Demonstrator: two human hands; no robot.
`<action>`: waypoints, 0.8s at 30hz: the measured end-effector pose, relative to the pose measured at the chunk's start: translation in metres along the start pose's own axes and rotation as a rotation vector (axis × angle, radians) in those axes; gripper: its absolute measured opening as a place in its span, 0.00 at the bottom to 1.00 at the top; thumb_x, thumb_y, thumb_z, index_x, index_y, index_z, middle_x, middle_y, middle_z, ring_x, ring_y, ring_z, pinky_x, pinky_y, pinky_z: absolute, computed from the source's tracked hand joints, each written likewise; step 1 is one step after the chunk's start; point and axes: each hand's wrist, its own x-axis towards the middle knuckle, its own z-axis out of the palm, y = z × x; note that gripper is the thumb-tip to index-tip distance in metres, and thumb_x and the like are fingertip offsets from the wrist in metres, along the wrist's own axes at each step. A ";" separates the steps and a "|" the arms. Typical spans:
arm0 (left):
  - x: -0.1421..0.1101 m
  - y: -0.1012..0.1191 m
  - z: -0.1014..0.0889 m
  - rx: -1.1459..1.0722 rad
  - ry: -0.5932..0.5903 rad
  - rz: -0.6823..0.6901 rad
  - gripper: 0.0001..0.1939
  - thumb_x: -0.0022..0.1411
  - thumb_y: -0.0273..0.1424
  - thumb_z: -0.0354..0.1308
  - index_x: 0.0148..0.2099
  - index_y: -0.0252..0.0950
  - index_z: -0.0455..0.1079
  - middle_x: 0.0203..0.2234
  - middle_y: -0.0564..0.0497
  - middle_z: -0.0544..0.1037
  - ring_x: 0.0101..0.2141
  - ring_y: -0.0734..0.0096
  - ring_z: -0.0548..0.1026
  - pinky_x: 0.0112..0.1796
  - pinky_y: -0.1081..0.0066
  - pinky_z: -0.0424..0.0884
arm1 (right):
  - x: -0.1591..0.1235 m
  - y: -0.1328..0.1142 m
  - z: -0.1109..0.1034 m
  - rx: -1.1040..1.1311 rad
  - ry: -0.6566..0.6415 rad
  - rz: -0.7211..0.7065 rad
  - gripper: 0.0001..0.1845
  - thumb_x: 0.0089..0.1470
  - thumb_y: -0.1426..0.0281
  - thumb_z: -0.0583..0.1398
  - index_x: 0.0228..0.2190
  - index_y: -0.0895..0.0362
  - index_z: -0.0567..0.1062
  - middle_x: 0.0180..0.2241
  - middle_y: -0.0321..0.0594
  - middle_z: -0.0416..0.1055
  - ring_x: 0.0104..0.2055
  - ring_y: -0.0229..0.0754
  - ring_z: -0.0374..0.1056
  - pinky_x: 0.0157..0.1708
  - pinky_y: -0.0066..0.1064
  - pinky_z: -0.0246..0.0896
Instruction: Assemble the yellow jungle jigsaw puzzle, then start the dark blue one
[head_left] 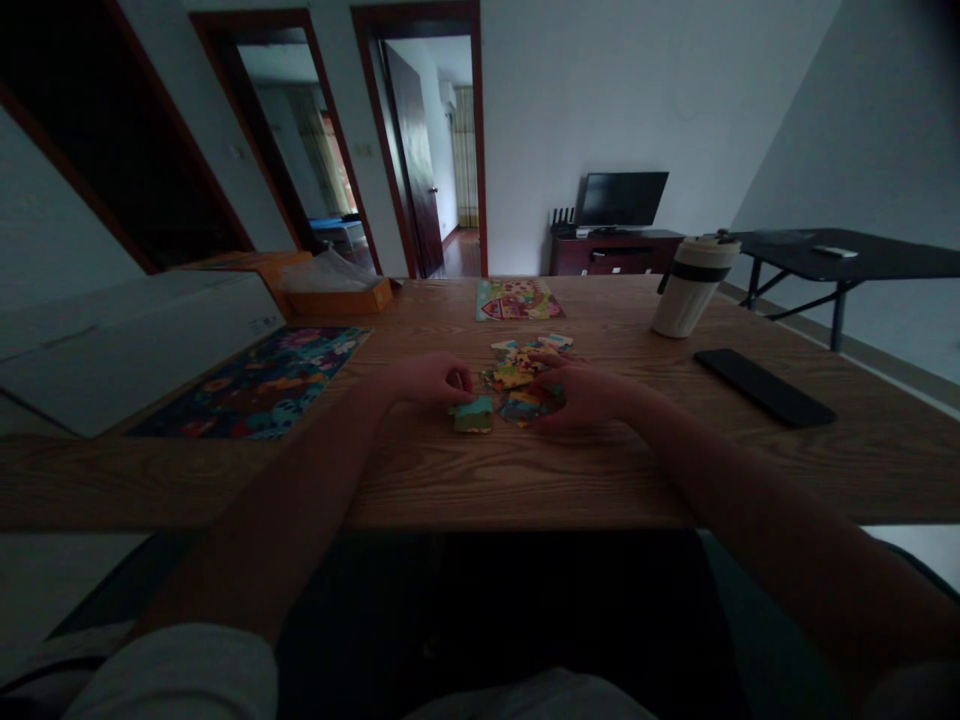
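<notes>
1. The puzzle pieces (514,377) lie in a loose, overlapping heap on the wooden desk (480,490), in from its near edge and well clear of its corners.
2. A green-and-blue puzzle section (474,416) lies just beside the heap, on the side toward the desk's near edge and slightly left.
3. The left hand (429,380) has its fingers curled in, the tips at the far left side of that section; whether they pinch anything, I cannot tell.
4. The right hand (583,393) is partly open, thumb and fingers spread apart around the heap's right side; any hold on a single piece cannot be made out.
5. A bright picture sheet (521,300) lies beyond the heap, near the desk's far edge.
6. Toward the left end lies a dark, colourful sheet (259,385), with a long white box (142,325) beside it.
7. An orange box (341,302) with clear plastic (324,272) stands near the far edge, left of the bright sheet.
8. Toward the far right corner stands a pale tumbler (684,300); a flat black object (765,387) lies nearer the right edge.
</notes>
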 end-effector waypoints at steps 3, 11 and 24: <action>-0.001 0.000 0.000 0.045 0.013 0.004 0.14 0.56 0.45 0.62 0.36 0.41 0.79 0.30 0.54 0.81 0.30 0.68 0.76 0.31 0.72 0.66 | 0.000 -0.002 0.000 -0.003 -0.027 -0.022 0.27 0.49 0.46 0.67 0.42 0.52 0.83 0.58 0.50 0.72 0.54 0.62 0.71 0.54 0.50 0.64; -0.004 0.009 -0.001 0.071 0.107 0.018 0.18 0.62 0.43 0.58 0.47 0.38 0.79 0.42 0.49 0.83 0.39 0.64 0.78 0.38 0.70 0.69 | 0.003 -0.004 0.003 0.036 0.025 -0.140 0.17 0.53 0.54 0.65 0.38 0.52 0.83 0.59 0.45 0.71 0.56 0.57 0.69 0.58 0.45 0.62; 0.008 0.028 0.025 0.050 0.123 0.285 0.33 0.55 0.46 0.68 0.61 0.42 0.71 0.56 0.47 0.76 0.53 0.57 0.73 0.52 0.65 0.67 | 0.004 -0.011 0.000 0.052 0.014 -0.096 0.20 0.50 0.57 0.67 0.44 0.52 0.81 0.47 0.45 0.78 0.45 0.53 0.74 0.48 0.40 0.67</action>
